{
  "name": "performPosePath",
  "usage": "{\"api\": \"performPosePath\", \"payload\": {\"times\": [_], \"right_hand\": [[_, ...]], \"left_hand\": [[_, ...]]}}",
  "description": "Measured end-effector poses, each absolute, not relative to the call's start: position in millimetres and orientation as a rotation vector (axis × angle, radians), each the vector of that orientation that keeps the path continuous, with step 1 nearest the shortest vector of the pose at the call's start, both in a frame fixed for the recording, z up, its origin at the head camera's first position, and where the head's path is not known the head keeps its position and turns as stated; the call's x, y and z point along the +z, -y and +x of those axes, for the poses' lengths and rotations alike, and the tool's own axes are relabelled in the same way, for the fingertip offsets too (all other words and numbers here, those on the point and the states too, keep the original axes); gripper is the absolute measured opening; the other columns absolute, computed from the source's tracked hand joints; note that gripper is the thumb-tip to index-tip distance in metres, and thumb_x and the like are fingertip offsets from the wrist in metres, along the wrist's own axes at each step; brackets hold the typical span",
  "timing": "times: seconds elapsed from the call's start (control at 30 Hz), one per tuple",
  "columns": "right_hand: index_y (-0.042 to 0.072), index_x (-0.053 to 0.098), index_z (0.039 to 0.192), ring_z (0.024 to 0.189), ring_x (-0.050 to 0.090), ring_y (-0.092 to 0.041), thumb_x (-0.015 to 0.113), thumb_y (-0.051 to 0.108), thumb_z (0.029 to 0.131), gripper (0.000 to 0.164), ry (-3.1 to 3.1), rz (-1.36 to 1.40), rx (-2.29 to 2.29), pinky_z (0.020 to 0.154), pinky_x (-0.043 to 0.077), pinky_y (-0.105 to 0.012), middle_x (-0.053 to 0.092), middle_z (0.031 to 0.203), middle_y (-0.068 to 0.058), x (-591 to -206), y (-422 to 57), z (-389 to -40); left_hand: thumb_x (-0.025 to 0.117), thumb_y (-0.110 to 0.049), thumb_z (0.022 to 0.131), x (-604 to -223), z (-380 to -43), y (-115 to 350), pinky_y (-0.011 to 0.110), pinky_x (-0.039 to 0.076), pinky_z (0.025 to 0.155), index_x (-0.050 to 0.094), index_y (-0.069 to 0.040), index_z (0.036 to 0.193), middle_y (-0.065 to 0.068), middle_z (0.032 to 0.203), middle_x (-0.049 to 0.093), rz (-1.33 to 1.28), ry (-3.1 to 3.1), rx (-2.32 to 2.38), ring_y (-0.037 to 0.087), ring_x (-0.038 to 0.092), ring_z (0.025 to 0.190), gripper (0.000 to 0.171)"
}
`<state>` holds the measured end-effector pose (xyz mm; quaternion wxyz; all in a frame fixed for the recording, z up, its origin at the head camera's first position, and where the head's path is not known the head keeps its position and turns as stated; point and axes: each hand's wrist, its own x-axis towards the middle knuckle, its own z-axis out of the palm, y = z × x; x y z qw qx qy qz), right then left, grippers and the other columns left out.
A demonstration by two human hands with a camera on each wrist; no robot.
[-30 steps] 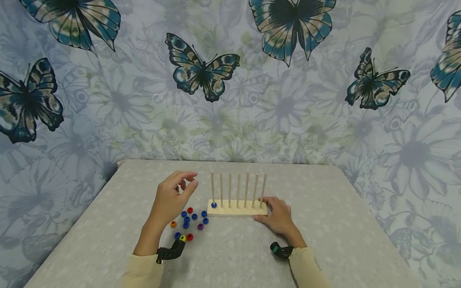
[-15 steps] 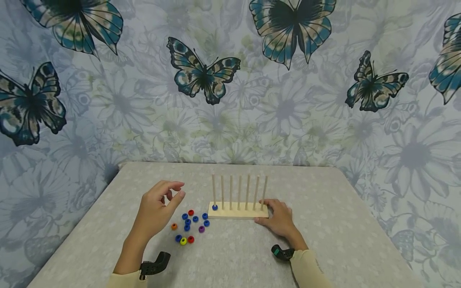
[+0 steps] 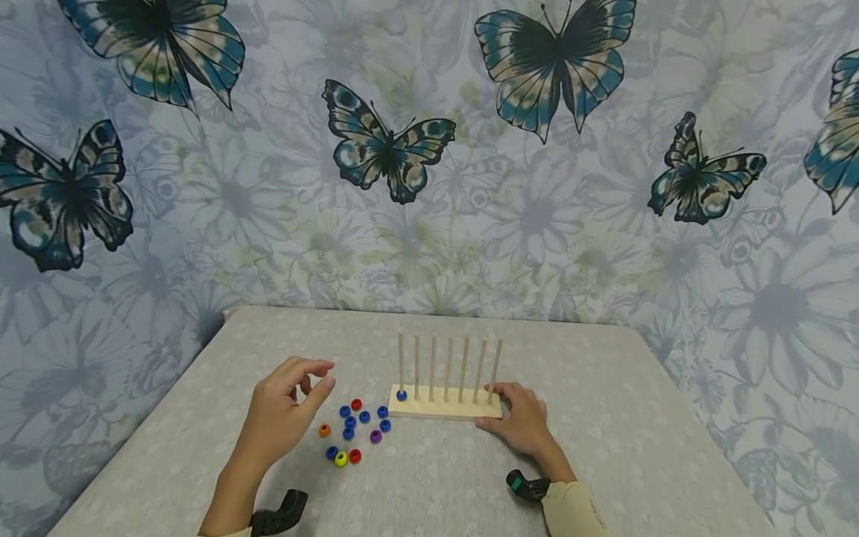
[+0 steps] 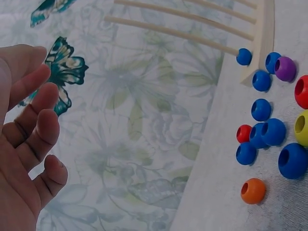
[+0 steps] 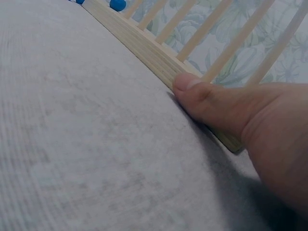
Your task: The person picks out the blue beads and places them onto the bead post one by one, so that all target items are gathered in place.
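A pale wooden peg rack [image 3: 443,405] with a row of upright pegs stands on the table. One blue bead [image 3: 401,395] sits at the foot of its leftmost peg. My right hand [image 3: 526,419] grips the rack's right end, thumb [image 5: 202,98] along the front edge; its other fingers are partly hidden behind the base. My left hand [image 3: 280,410] hovers left of the loose beads, fingers loosely bent and nothing between them, as the left wrist view confirms. Blue beads [image 4: 292,161], red ones, an orange bead [image 3: 325,430], a purple bead [image 3: 376,437] and a yellow bead [image 3: 341,459] lie between hand and rack.
A light patterned cloth covers the table [image 3: 429,492]. Behind it hangs a backdrop [image 3: 537,283] printed with flowers and butterflies. Each wrist wears a black band, the left band [image 3: 280,514] near the front of the view.
My left hand has drawn back left and toward me, away from the rack. The right hand keeps its hold; rack and beads stay put, while the head view has tilted slightly.
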<state>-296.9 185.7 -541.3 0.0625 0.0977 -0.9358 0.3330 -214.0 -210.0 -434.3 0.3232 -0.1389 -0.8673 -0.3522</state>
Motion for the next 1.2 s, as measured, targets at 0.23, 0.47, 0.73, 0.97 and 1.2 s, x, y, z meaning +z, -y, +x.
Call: {"api": "performPosePath", "payload": {"times": [0.23,0.47,0.73,0.97,1.2], "right_hand": [[0.029,0.062,0.13,0.12,0.05,-0.023,0.083,0.056,0.075,0.065,2.833,0.298,1.007,0.091,0.031,-0.045,0.06,0.135,0.002,-538,-185,-297],[0.029,0.062,0.13,0.121,0.05,-0.023,0.084,0.054,0.075,0.064,2.838,0.29,1.014,0.091,0.03,-0.045,0.06,0.137,0.002,-536,-184,-296],[0.03,0.061,0.132,0.123,0.049,-0.025,0.083,0.056,0.075,0.066,2.846,0.294,1.009,0.092,0.031,-0.047,0.059,0.138,0.001,-536,-185,-295],[0.027,0.061,0.133,0.124,0.049,-0.027,0.083,0.055,0.076,0.067,2.848,0.278,1.004,0.093,0.031,-0.048,0.058,0.138,-0.001,-537,-188,-294],[0.028,0.062,0.132,0.124,0.049,-0.027,0.083,0.056,0.075,0.066,2.84,0.292,1.013,0.096,0.03,-0.052,0.059,0.138,-0.001,-537,-185,-294]], "left_hand": [[0.073,-0.024,0.093,-442,-212,213,0.02,0.042,0.058,0.073,-0.027,0.108,-0.016,0.091,0.061,-0.323,2.313,-0.969,0.003,0.049,0.073,0.015],[0.068,-0.031,0.097,-451,-215,221,0.022,0.047,0.066,0.072,-0.029,0.11,-0.014,0.089,0.063,-0.215,2.412,-1.098,0.006,0.055,0.077,0.014],[0.066,-0.039,0.097,-467,-222,225,0.024,0.049,0.068,0.07,-0.03,0.113,-0.01,0.091,0.064,-0.199,2.525,-1.213,0.01,0.057,0.077,0.019],[0.069,-0.033,0.096,-474,-226,224,0.025,0.047,0.058,0.072,-0.026,0.112,-0.004,0.083,0.064,-0.234,2.677,-1.319,0.013,0.057,0.07,0.018],[0.069,-0.027,0.096,-481,-227,229,0.026,0.045,0.059,0.073,-0.018,0.113,-0.002,0.079,0.065,-0.233,2.81,-1.32,0.013,0.055,0.07,0.02]]}}
